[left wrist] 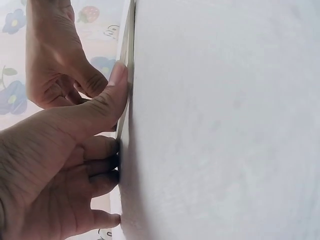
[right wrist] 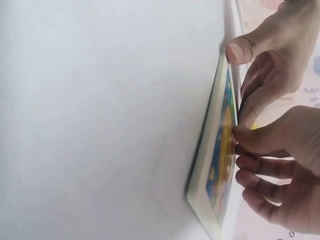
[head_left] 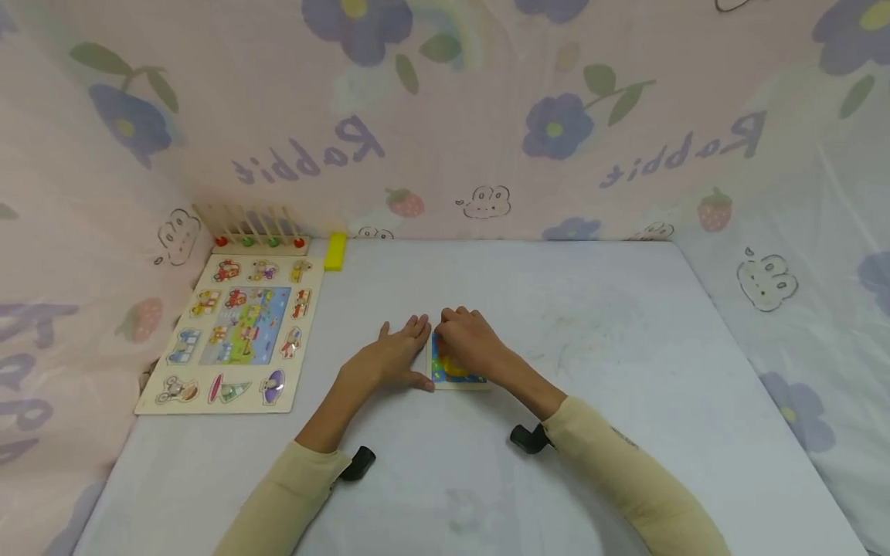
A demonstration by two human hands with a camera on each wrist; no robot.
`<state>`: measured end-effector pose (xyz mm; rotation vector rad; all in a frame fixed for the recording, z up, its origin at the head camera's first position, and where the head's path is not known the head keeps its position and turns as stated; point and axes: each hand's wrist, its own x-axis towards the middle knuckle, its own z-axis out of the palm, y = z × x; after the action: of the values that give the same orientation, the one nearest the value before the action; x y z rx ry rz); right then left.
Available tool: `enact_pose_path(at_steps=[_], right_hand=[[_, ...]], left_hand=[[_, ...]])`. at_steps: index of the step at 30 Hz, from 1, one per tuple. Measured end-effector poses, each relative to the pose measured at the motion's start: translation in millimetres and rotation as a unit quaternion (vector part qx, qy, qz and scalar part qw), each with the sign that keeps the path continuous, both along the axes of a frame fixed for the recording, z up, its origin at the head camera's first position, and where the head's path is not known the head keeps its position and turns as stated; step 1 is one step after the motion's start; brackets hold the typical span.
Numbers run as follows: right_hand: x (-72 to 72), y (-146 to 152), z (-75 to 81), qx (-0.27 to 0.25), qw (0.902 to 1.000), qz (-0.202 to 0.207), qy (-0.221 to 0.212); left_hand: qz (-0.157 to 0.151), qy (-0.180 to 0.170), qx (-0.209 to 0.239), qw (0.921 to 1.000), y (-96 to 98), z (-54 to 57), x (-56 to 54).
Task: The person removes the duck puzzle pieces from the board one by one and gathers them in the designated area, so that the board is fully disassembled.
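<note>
Mostly, I am looking at a white tabletop (head_left: pixel 417 502), smooth and pale, with faint coloured smudges (head_left: pixel 575 332) to the right of the hands. Patterned fabric (head_left: pixel 438 158) rises along its far edge and both sides, pinkish at the back and left and greyer on the right, printed with purple flowers, strawberries, rabbit faces and the word "Rabbit" in mirror writing. At the far left corner I see a pegged stand (head_left: pixel 259 250) with red and green beads low on it, a yellow block (head_left: pixel 336 252) just beside it, and a large picture board (head_left: pixel 202 372) bearing vehicles and other shapes. Near the middle of the table lies the small puzzle board (head_left: pixel 455 374), pale-rimmed with a blue and yellow picture. The left hand (head_left: pixel 391 358) rests at its left edge, fingers spread and relaxed, thumb against the near corner. The right hand (head_left: pixel 473 344) bends over the picture, fingertips at its surface; I cannot tell whether they pinch anything. Both beige sleeves (head_left: pixel 626 483) have black fittings (head_left: pixel 530 439) at the cuffs.
</note>
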<state>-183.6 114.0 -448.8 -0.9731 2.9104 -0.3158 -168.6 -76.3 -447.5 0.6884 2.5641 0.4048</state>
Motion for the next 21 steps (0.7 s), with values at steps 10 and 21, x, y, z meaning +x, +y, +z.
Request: enact_pose_path(at_steps=[10, 21], right_hand=[[-11.5, 0, -2.7, -0.025, 0.9992, -0.014, -0.026], [-11.0, 3, -2.7, -0.043, 0.9983, -0.003, -0.039]], left_hand=[[0.002, -0.005, -0.001, 1.0, 3.1, 4.2, -1.8], [0.005, -0.015, -0.008, 0.9998, 4.5, 1.4, -1.9]])
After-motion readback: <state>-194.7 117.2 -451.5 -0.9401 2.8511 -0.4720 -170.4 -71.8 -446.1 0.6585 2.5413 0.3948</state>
